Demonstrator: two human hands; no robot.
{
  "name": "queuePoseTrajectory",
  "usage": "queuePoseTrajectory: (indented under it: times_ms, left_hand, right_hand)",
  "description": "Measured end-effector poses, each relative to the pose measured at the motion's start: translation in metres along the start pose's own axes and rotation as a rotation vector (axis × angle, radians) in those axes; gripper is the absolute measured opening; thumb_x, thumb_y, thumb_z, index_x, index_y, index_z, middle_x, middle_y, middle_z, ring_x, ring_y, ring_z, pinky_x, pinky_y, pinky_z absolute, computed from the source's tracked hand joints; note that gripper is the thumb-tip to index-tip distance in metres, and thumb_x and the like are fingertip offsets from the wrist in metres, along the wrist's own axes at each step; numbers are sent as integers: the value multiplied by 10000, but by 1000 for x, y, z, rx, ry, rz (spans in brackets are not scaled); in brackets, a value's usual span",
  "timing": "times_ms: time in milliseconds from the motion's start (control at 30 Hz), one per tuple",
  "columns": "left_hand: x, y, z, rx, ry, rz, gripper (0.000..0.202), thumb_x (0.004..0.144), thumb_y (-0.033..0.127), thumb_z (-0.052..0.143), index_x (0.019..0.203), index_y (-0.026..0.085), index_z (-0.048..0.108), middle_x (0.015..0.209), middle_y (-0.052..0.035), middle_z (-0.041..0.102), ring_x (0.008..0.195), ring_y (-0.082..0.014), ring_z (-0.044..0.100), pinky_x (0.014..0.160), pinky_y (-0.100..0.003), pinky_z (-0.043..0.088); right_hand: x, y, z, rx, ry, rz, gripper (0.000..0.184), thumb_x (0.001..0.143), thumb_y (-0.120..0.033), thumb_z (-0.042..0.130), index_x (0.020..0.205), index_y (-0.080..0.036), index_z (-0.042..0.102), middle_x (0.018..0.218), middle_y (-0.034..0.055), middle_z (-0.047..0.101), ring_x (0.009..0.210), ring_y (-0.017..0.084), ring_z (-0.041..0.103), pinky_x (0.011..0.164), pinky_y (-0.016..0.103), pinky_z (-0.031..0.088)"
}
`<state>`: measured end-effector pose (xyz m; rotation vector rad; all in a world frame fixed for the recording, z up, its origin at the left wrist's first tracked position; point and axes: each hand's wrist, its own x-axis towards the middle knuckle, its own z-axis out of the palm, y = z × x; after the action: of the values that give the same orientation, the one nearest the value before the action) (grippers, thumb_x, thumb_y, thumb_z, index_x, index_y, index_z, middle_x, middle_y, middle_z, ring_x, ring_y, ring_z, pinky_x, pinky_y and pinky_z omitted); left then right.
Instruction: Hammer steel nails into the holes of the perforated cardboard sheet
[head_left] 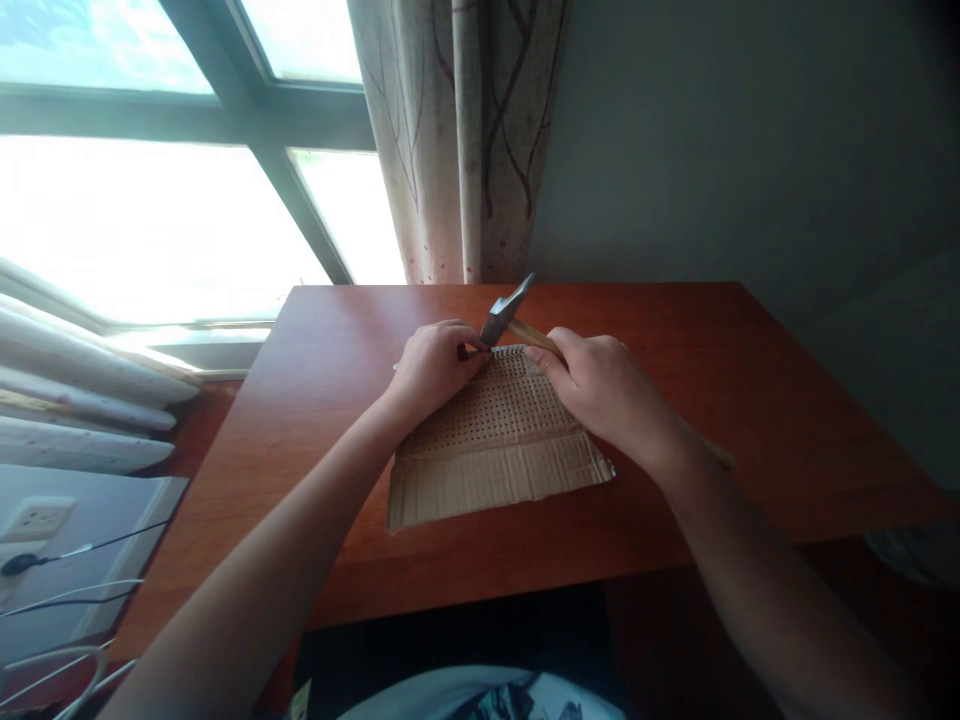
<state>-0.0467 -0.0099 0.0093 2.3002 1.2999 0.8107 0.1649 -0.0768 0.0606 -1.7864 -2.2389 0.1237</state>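
A piece of brown cardboard point(495, 460) lies on the reddish wooden table point(750, 400), its far half covered in rows of small holes. My right hand point(600, 385) is closed round the wooden handle of a hammer point(504, 312), whose metal head hangs just above the cardboard's far edge. My left hand point(431, 365) rests on the cardboard's far left corner, fingers pinched together right below the hammer head. What they pinch is too small to make out.
A patterned curtain point(465, 140) hangs behind the table beside a bright window point(150, 220). At the lower left is a wall socket point(34, 520) with cables point(67, 600). The table's front edge runs close to my body.
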Motion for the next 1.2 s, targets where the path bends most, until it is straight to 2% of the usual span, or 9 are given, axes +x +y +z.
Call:
queuePoseTrajectory:
  times_ms: [167, 333, 533, 667, 800, 900, 1000, 1100, 1200]
  left_hand:
    - [0, 1, -1, -2, -23, 2, 152, 809, 184, 683, 916, 213, 787, 860, -33, 748, 721, -169, 636, 695, -280, 493]
    - [-1, 1, -1, 10, -4, -32, 74, 800, 235, 715, 854, 212, 761, 812, -24, 742, 688, -169, 634, 652, -275, 475]
    - [-2, 8, -4, 1, 33, -65, 168, 762, 178, 712, 925, 216, 699, 817, -2, 737, 658, -144, 619, 588, -250, 428]
    - [-3, 8, -4, -30, 2, -57, 186, 785, 178, 698, 967, 211, 687, 903, -11, 758, 698, -145, 638, 626, -260, 455]
    - [-4, 7, -5, -3, -8, -41, 232, 809, 197, 686, 1040, 212, 702, 983, -34, 760, 732, -155, 648, 673, -292, 483]
    - [-9, 8, -14, 5, 73, 10, 241, 827, 200, 661, 1064, 202, 706, 1042, -59, 753, 790, -169, 656, 704, -311, 496]
    - [-16, 8, -30, -59, 227, -16, 215, 849, 226, 647, 1054, 203, 711, 1025, -56, 747, 808, -163, 660, 716, -305, 514]
    - [-27, -1, -44, -177, 397, -135, 185, 854, 265, 671, 1027, 230, 724, 1010, -32, 744, 828, -160, 668, 723, -295, 527]
    - [-41, -20, -50, -306, 524, -278, 195, 860, 311, 686, 1033, 234, 731, 1056, -13, 743, 892, -173, 664, 760, -305, 526]
  right_hand:
    - [1, 0, 3, 7, -28, -2, 370, 1031, -490, 400, 826, -218, 545, 690, 59, 640, 605, 188, 547, 566, 328, 193]
    - [2, 2, 0, 20, 11, 4, 378, 1027, -503, 401, 820, -217, 537, 676, 50, 622, 597, 182, 537, 568, 326, 199]
    - [2, 1, 5, 36, -36, 9, 357, 1024, -481, 416, 810, -218, 528, 673, 48, 604, 591, 176, 508, 573, 327, 194]
    - [1, 4, 4, 199, 41, 10, 372, 1005, -473, 474, 733, -220, 458, 604, -2, 503, 555, 141, 432, 572, 320, 208]
    - [-3, 18, 1, 547, 93, 102, 383, 951, -500, 570, 704, -218, 491, 611, -17, 482, 558, 124, 419, 548, 303, 258]
    - [-11, 32, 0, 987, 74, 221, 267, 907, -446, 636, 798, -215, 559, 657, -26, 488, 552, 111, 414, 514, 281, 293]
    - [-21, 49, -3, 1315, 88, 274, 197, 821, -311, 714, 956, -210, 613, 759, -21, 536, 612, 108, 476, 545, 262, 367]
    - [-29, 66, -1, 1355, 184, 302, 234, 777, -282, 722, 976, -201, 632, 810, -6, 590, 659, 122, 541, 606, 276, 437]
    - [-31, 87, 15, 1203, 299, 392, 192, 756, -320, 687, 892, -193, 638, 702, -19, 570, 594, 125, 518, 570, 279, 420]
